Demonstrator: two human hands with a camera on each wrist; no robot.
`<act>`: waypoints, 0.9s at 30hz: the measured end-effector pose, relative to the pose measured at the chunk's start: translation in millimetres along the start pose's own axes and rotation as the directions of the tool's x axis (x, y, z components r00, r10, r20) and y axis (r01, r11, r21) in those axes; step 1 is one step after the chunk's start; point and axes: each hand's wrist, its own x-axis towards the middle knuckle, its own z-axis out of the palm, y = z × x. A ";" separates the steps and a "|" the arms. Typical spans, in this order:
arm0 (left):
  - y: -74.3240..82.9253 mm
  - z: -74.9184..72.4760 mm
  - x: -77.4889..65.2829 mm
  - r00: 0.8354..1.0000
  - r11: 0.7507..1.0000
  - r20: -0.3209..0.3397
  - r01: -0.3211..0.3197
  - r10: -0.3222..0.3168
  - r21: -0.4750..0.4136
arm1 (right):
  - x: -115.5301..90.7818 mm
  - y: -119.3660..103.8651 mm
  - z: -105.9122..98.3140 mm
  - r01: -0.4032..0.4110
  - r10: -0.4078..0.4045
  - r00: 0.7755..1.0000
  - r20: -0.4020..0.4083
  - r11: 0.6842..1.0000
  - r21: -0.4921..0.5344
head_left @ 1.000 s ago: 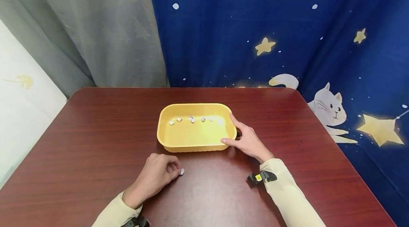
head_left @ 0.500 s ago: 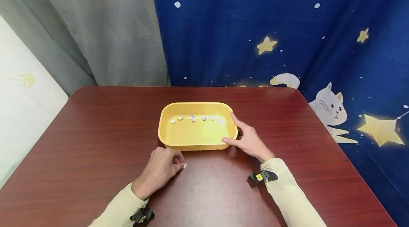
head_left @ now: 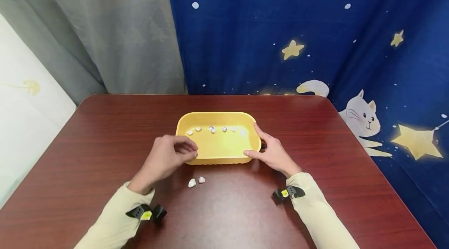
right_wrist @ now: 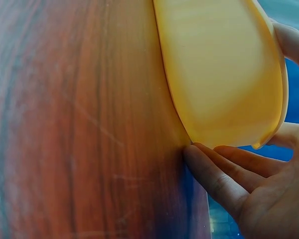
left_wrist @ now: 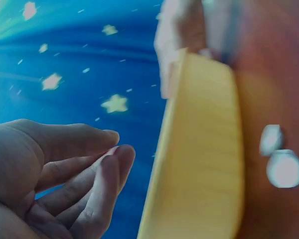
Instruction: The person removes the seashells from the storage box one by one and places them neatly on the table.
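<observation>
A yellow plastic basin [head_left: 221,145] stands on the table with several small whitish pebbles [head_left: 213,130] inside, mostly along its far side. My right hand [head_left: 271,154] grips its right end; the thumb lies on the near rim and the right wrist view shows fingers [right_wrist: 214,181] against the outer wall. My left hand [head_left: 166,157] is raised over the near left rim. In the left wrist view its fingers [left_wrist: 107,189] are loosely bent, thumb and fingertips close together, with nothing between them. Two whitish pebbles [head_left: 191,183] lie on the table just in front of the basin.
The reddish-brown wooden table [head_left: 115,136] extends around the basin on all sides. Behind it hang a grey curtain [head_left: 115,30] and a blue curtain [head_left: 238,30] with stars and a cat. A white surface [head_left: 28,116] is at the left.
My left hand pinched a pebble on the table, let it go, then rose up and left to the basin's near rim. Two pebbles now show on the table. My right hand keeps its grip.
</observation>
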 end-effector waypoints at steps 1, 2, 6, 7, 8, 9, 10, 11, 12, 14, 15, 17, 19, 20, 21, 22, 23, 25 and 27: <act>0.0 -3.4 6.3 1.000 1.000 0.004 0.002 -0.002 -0.003 | 0.0 0.8 -0.2 -0.001 0.001 1.000 0.000 1.000 -0.003; -0.2 -6.2 12.9 1.000 1.000 0.012 0.007 -0.007 -0.001 | 0.1 1.4 -0.5 -0.007 0.007 1.000 -0.002 1.000 0.000; -2.2 -10.6 39.9 0.997 0.998 0.064 0.048 -0.050 0.034 | 0.1 3.5 -0.4 -0.015 0.015 1.000 -0.002 1.000 0.000; -2.8 -10.7 46.1 0.994 0.997 0.082 0.067 -0.070 0.038 | 0.2 3.9 -0.3 -0.013 0.013 1.000 -0.003 1.000 -0.001; -3.8 -10.6 52.1 0.991 0.995 0.100 0.086 -0.090 0.043 | 0.4 4.3 0.1 -0.012 0.012 1.000 -0.003 1.000 0.002; -4.6 -10.4 57.8 0.988 0.993 0.113 0.101 -0.107 0.054 | 0.6 4.3 0.5 -0.011 0.011 1.000 -0.002 1.000 0.005; -5.5 -10.2 63.1 0.984 0.991 0.126 0.118 -0.126 0.067 | 0.9 4.5 1.0 -0.012 0.012 1.000 0.001 1.000 0.007; -6.7 -10.2 68.0 0.981 0.988 0.134 0.131 -0.141 0.081 | 1.2 4.6 1.5 -0.013 0.013 1.000 0.004 1.000 0.008; -7.7 -10.3 72.7 0.979 0.986 0.141 0.137 -0.149 0.097 | 1.5 4.7 2.0 -0.015 0.015 1.000 0.006 1.000 0.011; -9.0 -10.6 81.2 0.977 0.980 0.148 0.134 -0.156 0.145 | 1.9 4.9 2.7 -0.018 0.018 1.000 0.011 1.000 0.016; -9.2 -10.9 85.2 0.976 0.977 0.153 0.127 -0.153 0.170 | 2.0 4.9 2.8 -0.021 0.021 1.000 0.011 1.000 0.018; -10.0 -11.7 92.4 0.973 0.972 0.172 0.115 -0.152 0.207 | 2.3 4.9 2.6 -0.022 0.022 1.000 0.008 1.000 0.019; -10.4 -12.1 98.7 0.968 0.966 0.196 0.108 -0.156 0.236 | 2.5 4.5 2.0 -0.024 0.024 1.000 0.002 0.999 0.023; -11.0 -12.0 101.5 0.966 0.963 0.206 0.104 -0.157 0.248 | 2.5 4.2 1.7 -0.025 0.025 1.000 0.000 0.999 0.023; -11.6 -11.8 103.9 0.962 0.961 0.219 0.108 -0.166 0.255 | 2.6 3.9 1.5 -0.028 0.028 1.000 -0.002 0.999 0.025; -12.3 -11.4 106.0 0.957 0.958 0.230 0.115 -0.178 0.263 | 2.6 3.5 1.1 -0.023 0.023 1.000 -0.003 0.999 0.023; -13.4 -10.6 107.9 0.954 0.954 0.236 0.119 -0.187 0.274 | 2.7 3.1 1.0 -0.022 0.022 1.000 -0.004 0.999 0.025; -15.4 -8.5 111.2 0.947 0.945 0.247 0.130 -0.208 0.299 | 3.0 2.8 0.9 -0.023 0.023 1.000 -0.004 0.999 0.023; -16.9 -6.0 113.5 0.937 0.936 0.257 0.151 -0.239 0.319 | 3.4 2.6 0.9 -0.021 0.021 1.000 -0.001 1.000 0.019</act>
